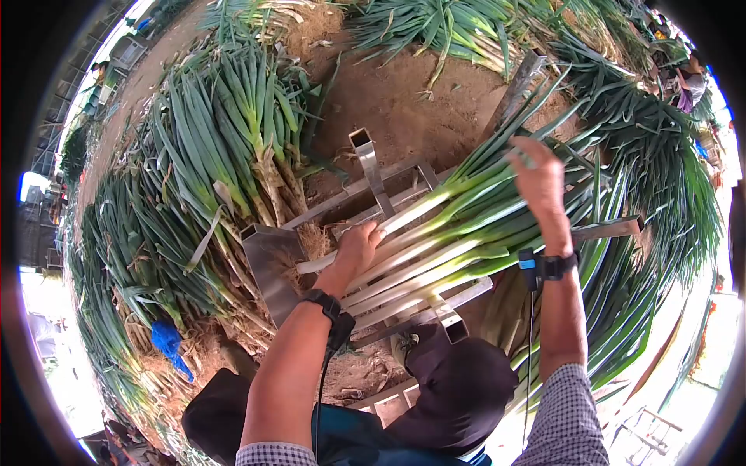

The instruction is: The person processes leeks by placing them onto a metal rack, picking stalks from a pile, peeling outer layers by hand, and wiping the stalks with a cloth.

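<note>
The leeks (435, 268) lie side by side in a metal rack (487, 286) at the centre of the view, white ends toward 8 o'clock and green leaves fanning toward 2 and 3 o'clock. The left hand (355, 255) is curled around the white shank of the uppermost leek, near its root end. The right hand (536, 175), at 2 o'clock, is loose above the leaves, thumb and fingers curved and parted; whether it touches any leaf cannot be told. A metal plate (272, 268) stands at 9 o'clock from the left hand, beside the root ends. A leek heap (225, 128) rises at 10 o'clock, another pile (435, 27) lies at 12 to 1 o'clock on the brown ground (373, 93), and a blue cloth (165, 342) rests at 8 o'clock.
</note>
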Available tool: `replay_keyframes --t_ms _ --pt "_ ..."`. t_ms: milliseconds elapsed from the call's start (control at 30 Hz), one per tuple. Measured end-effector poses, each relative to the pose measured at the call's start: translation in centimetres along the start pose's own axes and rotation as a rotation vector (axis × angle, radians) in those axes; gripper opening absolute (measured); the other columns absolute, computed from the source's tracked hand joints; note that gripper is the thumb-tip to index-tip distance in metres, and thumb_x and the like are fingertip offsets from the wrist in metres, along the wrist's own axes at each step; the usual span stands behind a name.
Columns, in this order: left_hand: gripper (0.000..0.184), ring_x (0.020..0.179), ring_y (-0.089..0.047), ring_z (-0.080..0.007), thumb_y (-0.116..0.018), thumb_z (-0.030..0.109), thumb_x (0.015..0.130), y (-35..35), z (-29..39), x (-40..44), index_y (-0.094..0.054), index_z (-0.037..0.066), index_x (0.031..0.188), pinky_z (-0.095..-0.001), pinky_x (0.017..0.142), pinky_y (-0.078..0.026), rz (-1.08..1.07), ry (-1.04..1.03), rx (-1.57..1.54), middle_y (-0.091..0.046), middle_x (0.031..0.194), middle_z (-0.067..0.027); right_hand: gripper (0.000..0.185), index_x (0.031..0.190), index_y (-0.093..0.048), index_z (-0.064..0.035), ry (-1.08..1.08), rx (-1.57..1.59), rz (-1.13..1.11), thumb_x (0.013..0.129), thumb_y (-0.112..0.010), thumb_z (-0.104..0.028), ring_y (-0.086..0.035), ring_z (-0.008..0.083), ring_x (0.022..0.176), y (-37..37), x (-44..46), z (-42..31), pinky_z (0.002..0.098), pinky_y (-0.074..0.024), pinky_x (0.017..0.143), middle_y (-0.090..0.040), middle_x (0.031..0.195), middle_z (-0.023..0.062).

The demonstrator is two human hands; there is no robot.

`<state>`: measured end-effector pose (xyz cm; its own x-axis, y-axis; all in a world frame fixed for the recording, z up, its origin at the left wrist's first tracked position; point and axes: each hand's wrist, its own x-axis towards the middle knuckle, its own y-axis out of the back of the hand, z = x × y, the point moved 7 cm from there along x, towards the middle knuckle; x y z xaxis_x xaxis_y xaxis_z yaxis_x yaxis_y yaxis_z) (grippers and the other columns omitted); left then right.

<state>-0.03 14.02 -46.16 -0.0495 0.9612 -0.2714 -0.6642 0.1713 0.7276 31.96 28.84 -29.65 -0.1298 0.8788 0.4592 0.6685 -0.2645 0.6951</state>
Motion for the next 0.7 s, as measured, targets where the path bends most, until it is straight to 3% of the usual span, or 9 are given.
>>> replay_keyframes --t_ms 100,133,167,267,333,367,433,500,700 --pt "0.045 0.11 -0.061 -0.0423 -0.06 0.033 0.096 -0.5 0.0 -0.5 -0.06 -0.001 0.126 -0.0436 0.092 -0.048 0.124 -0.089 -0.017 -0.064 0.116 -0.0271 0.023 0.106 -0.071 -0.0107 0.411 -0.024 -0.362 0.087 -0.07 -0.022 -0.058 0.0289 0.118 -7.1 0.7 -5.0 0.0386 -0.0446 0.103 -0.067 0.113 0.0119" --pt "0.036 0.095 -0.064 -0.0421 -0.066 0.029 0.091 0.0 0.4 -1.1 -0.065 0.002 0.115 -0.0476 0.083 -0.051 0.301 -0.244 0.019 -0.068 0.1 -0.0244 0.026 0.108 -0.071 -0.0104 0.481 -0.076 -0.468 0.087 -0.069 -0.026 -0.056 0.0298 0.119 -9.1 0.9 -5.7 0.0396 -0.0422 0.106 -0.067 0.114 0.0119" --pt "0.035 0.093 -0.064 -0.0421 -0.065 0.029 0.092 0.4 1.0 -1.5 -0.065 0.003 0.115 -0.0481 0.081 -0.051 0.283 -0.231 0.055 -0.068 0.098 -0.0243 0.03 0.111 -0.07 -0.0101 0.552 -0.125 -0.577 0.088 -0.068 -0.03 -0.055 0.0307 0.12 -11.4 0.5 -5.8 0.0406 -0.0397 0.108 -0.066 0.114 0.0118" --pt "0.025 0.082 -0.063 -0.0416 -0.062 0.026 0.093 0.2 0.3 -1.4 -0.065 0.005 0.106 -0.051 0.072 -0.048 0.354 -0.283 0.0 -0.065 0.085 -0.0224 0.045 0.117 -0.068 -0.0078 0.467 -0.232 -0.748 0.088 -0.064 -0.043 -0.053 0.0325 0.12 -16.5 -0.8 -2.8 0.0436 -0.0342 0.11 -0.065 0.118 0.012" --pt "0.017 0.077 -0.062 -0.0411 -0.06 0.023 0.094 0.1 1.0 -1.5 -0.062 0.006 0.095 -0.0524 0.07 -0.047 0.143 -0.144 -0.129 -0.063 0.08 -0.0197 0.055 0.121 -0.066 -0.0063 0.457 -0.277 -0.927 0.087 -0.062 -0.05 -0.053 0.034 0.119 -18.9 -1.8 0.1 0.0462 -0.0359 0.107 -0.063 0.121 0.0131" --pt "0.015 0.069 -0.06 -0.0394 -0.057 0.02 0.095 -0.1 1.1 -1.9 -0.06 0.006 0.098 -0.0486 0.062 -0.045 0.292 -0.365 0.022 -0.058 0.074 -0.02 0.057 0.121 -0.066 -0.0059 0.452 -0.29 -0.891 0.086 -0.063 -0.051 -0.052 0.0348 0.119 -19.1 -2.2 0.3 0.0472 -0.0364 0.105 -0.062 0.123 0.0154" --pt "0.019 0.089 -0.061 -0.0389 -0.057 0.024 0.095 -1.0 0.9 -1.8 -0.059 0.007 0.104 -0.0526 0.076 -0.045 0.28 -0.069 0.247 -0.062 0.095 -0.021 0.061 0.121 -0.066 -0.0053 0.391 -0.273 -0.95 0.086 -0.064 -0.055 -0.052 0.0357 0.119 -17.2 -2.8 -1.0 0.0462 -0.0377 0.105 -0.061 0.121 0.0174" --pt "0.03 0.111 -0.054 -0.038 -0.058 0.029 0.095 -0.8 2.0 -3.8 -0.058 0.01 0.117 -0.0592 0.093 -0.039 0.557 0.082 0.364 -0.06 0.114 -0.0195 0.061 0.119 -0.066 -0.0051 0.389 -0.261 -0.903 0.085 -0.065 -0.055 -0.052 0.0365 0.118 -16.4 -3.4 -0.7 0.0462 -0.0387 0.104 -0.062 0.118 0.0178" --pt "0.047 0.127 -0.044 -0.0369 -0.055 0.039 0.096 -4.4 -0.7 -4.9 -0.051 0.011 0.135 -0.0607 0.106 -0.027 0.352 0.258 0.443 -0.052 0.132 -0.019 0.061 0.118 -0.064 -0.0056 0.439 -0.323 -0.878 0.086 -0.064 -0.057 -0.052 0.0373 0.116 -14.0 -3.9 -2.5 0.0488 -0.037 0.106 -0.062 0.114 0.0191"
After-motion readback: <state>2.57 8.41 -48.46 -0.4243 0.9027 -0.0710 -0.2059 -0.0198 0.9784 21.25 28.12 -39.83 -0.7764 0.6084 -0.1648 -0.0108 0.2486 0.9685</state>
